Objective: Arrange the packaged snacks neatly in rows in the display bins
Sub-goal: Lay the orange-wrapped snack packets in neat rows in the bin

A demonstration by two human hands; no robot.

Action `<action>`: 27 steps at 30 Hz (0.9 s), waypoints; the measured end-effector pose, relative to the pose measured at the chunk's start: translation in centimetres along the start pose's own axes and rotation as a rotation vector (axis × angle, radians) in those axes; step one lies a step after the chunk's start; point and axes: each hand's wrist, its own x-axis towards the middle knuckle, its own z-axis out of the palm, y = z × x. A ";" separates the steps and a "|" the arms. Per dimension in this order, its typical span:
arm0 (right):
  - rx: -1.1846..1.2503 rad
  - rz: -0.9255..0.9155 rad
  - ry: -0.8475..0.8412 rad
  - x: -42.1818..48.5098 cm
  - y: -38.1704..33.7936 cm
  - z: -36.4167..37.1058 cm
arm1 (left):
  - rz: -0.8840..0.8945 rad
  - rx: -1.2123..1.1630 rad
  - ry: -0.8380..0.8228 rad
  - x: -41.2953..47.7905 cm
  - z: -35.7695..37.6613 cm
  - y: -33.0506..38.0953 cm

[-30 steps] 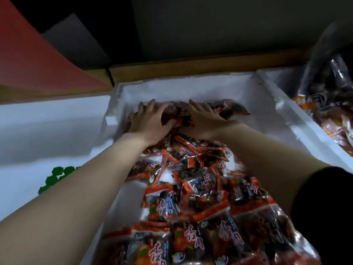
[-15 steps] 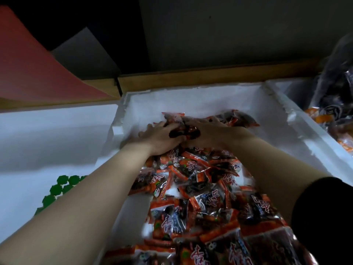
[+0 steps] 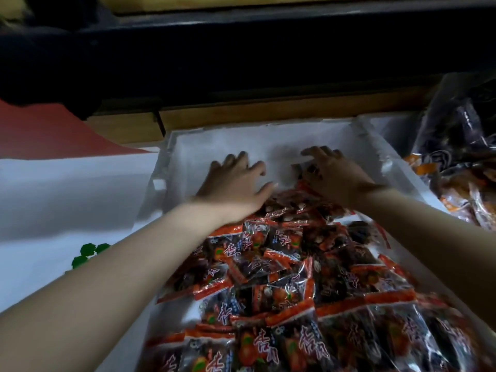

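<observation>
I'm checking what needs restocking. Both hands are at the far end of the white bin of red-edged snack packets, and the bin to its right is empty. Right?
Not empty: the head view shows the right-side bin holding orange snack packets and a clear bag. The left hand and right hand are indeed at the far end of the white bin of red-edged snack packets.

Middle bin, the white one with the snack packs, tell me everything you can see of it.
The bin is a shallow white rectangular tray with low walls, seemingly foam or thin sheet, crinkled along the rim. It sits level before a wooden ledge. Red-and-dark snack packs fill its near part in a loose heap; its far floor is bare. The left hand lies across the heap's far edge, and the right hand rests on packs there.
</observation>
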 end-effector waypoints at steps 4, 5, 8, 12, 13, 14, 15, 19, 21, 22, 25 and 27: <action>0.025 0.129 -0.238 1.8 4.0 2.5 | 0.048 -0.192 -0.219 2.9 2.7 3.0; 0.040 0.134 -0.246 1.9 4.4 3.1 | 0.019 -0.195 -0.288 3.3 3.5 3.5; 0.037 0.122 -0.200 2.2 5.3 4.1 | -0.033 -0.211 -0.381 3.6 5.4 4.0; -0.048 0.107 -0.256 1.9 5.9 3.9 | 0.004 -0.254 -0.336 3.4 5.9 3.8; -0.038 0.100 -0.275 1.6 5.8 4.0 | 0.010 -0.273 -0.338 3.3 5.8 3.8; -0.029 0.087 -0.285 1.1 5.5 3.9 | 0.015 -0.278 -0.347 3.2 5.6 4.0; -0.028 0.074 -0.289 0.5 5.2 3.8 | 0.021 -0.268 -0.362 3.0 5.4 4.2; -0.019 0.078 -0.339 -2.4 3.8 2.5 | 0.074 -0.198 -0.386 1.6 4.6 5.1; 0.010 0.091 -0.375 -3.9 3.1 1.7 | 0.064 -0.194 -0.397 0.7 4.2 5.5; 0.031 0.099 -0.390 -4.7 2.8 1.3 | 0.056 -0.194 -0.413 0.2 4.0 5.8; 0.099 0.113 -0.389 -7.2 2.1 0.4 | 0.092 -0.113 -0.438 -1.4 3.0 6.5; 0.147 0.150 -0.385 -8.9 2.0 -0.1 | 0.138 -0.067 -0.411 -2.2 2.3 6.7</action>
